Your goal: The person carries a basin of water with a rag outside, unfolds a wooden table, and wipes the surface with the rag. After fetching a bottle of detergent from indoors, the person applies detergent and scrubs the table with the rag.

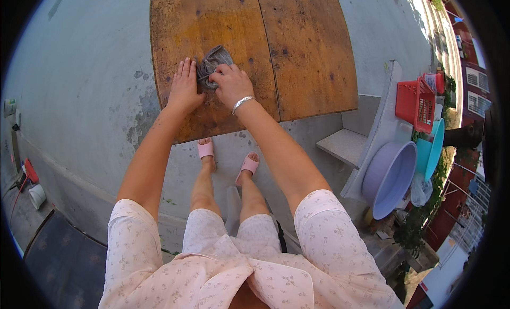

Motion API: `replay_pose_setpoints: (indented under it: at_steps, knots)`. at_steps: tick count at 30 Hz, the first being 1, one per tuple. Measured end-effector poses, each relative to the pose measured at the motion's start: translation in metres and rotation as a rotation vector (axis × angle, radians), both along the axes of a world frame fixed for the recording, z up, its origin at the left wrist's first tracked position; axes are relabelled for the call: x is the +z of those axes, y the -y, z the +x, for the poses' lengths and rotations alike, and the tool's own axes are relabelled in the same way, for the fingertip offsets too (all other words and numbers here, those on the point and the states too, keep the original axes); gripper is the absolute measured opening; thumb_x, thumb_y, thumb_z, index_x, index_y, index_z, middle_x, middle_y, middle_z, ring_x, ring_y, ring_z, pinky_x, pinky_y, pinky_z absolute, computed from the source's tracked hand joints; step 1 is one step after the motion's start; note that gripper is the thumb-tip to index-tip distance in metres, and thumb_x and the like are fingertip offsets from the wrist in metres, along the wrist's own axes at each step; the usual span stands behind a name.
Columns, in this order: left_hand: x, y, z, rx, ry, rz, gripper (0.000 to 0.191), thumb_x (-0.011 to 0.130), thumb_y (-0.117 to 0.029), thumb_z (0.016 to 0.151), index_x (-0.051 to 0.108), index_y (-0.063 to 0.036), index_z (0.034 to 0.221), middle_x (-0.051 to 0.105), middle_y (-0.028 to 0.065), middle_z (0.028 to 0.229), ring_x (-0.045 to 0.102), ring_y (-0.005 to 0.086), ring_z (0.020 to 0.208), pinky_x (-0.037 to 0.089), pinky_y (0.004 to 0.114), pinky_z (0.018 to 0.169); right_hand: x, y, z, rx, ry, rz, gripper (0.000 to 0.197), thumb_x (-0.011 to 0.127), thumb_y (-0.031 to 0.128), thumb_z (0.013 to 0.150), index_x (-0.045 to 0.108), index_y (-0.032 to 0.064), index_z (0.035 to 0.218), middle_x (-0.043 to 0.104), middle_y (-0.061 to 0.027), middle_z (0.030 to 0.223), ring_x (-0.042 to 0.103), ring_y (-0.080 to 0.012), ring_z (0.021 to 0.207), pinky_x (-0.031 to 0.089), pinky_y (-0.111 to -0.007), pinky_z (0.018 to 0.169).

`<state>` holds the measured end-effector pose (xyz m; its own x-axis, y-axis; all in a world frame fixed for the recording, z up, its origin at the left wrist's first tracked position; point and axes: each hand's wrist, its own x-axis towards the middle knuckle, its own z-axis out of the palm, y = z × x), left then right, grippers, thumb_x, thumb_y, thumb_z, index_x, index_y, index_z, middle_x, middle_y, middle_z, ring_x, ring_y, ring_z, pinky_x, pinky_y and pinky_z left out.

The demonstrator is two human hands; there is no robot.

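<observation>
A worn wooden tabletop [310, 66] with a dark seam running lengthwise lies in front of me. My right hand [233, 86], with a silver bracelet at the wrist, grips a crumpled grey cloth [217, 56] that rests on the wood near the left side. The fingers are bunched on the cloth's right part. Flat on the boards just left of it is my left hand [184, 84], fingers pointing away from me. Its thumb spreads towards the cloth, and nothing shows in its grasp.
On the right, a grey ledge [382, 122] bears a red plastic basket [414, 104], a purple basin [388, 181] and a turquoise basin [434, 149]. A stone slab [344, 145] juts out below the table's right corner. A white bucket [37, 196] stands far left on the concrete.
</observation>
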<state>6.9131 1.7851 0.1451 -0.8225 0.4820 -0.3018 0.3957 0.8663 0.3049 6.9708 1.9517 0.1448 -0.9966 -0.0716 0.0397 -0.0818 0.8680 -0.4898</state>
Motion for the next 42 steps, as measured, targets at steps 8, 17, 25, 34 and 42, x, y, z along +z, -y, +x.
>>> replay_pose_setpoints:
  at_steps: [8, 17, 25, 34, 42]
  knots:
    - [0.011, 0.002, -0.010, -0.052, 0.047, -0.011, 0.103, 0.079, -0.030, 0.070, 0.019, 0.0004, 0.148, 0.013, 0.0187, 0.157, 0.012, 0.0341, 0.145, 0.021, 0.043, 0.116, 0.017, -0.140, 0.127, -0.228, 0.179, 0.256, 0.013, 0.065, 0.009, 0.070, 0.064, 0.0186, 0.078, 0.057, 0.0012, 0.096, 0.054, -0.0215, 0.095, 0.043, -0.038, 0.075]
    - [0.031, -0.008, -0.022, -0.116, 0.082, -0.072, 0.102, 0.080, -0.032, 0.070, 0.022, -0.0038, 0.148, 0.017, 0.0171, 0.156, 0.014, 0.0332, 0.145, 0.018, 0.046, 0.117, 0.049, -0.160, 0.118, -0.977, -0.073, -0.120, 0.027, 0.063, 0.015, 0.077, 0.064, 0.0094, 0.104, 0.053, -0.0130, 0.107, 0.056, -0.0316, 0.098, 0.046, -0.039, 0.087]
    - [0.013, -0.089, -0.095, -0.182, -0.086, -0.021, 0.090, 0.071, -0.044, 0.078, 0.026, -0.0135, 0.149, 0.019, 0.0142, 0.156, 0.012, 0.0312, 0.145, 0.014, 0.044, 0.118, -0.010, -0.091, 0.032, -0.192, -0.057, 0.147, 0.041, 0.065, 0.028, 0.084, 0.058, 0.0276, 0.125, 0.038, -0.0010, 0.147, 0.027, -0.0332, 0.138, 0.029, -0.050, 0.107]
    - [-0.031, -0.090, -0.105, -0.116, -0.315, 0.003, 0.064, 0.040, -0.045, 0.098, 0.023, -0.0130, 0.151, 0.016, 0.0075, 0.158, 0.010, 0.0245, 0.147, 0.009, 0.042, 0.118, -0.049, -0.284, -0.013, -0.445, -0.190, 0.304, 0.032, 0.056, 0.008, 0.087, 0.063, 0.0135, 0.118, 0.048, -0.0044, 0.138, 0.042, -0.0264, 0.129, 0.037, -0.042, 0.102]
    - [-0.030, -0.083, -0.107, -0.099, -0.331, -0.070, 0.067, 0.042, -0.047, 0.096, 0.026, -0.0112, 0.150, 0.019, 0.0082, 0.158, 0.012, 0.0261, 0.146, 0.010, 0.043, 0.118, -0.054, -0.152, -0.191, -0.572, -0.246, 0.011, 0.030, 0.050, 0.015, 0.091, 0.062, 0.0094, 0.118, 0.052, -0.0098, 0.132, 0.044, -0.0297, 0.124, 0.034, -0.043, 0.103]
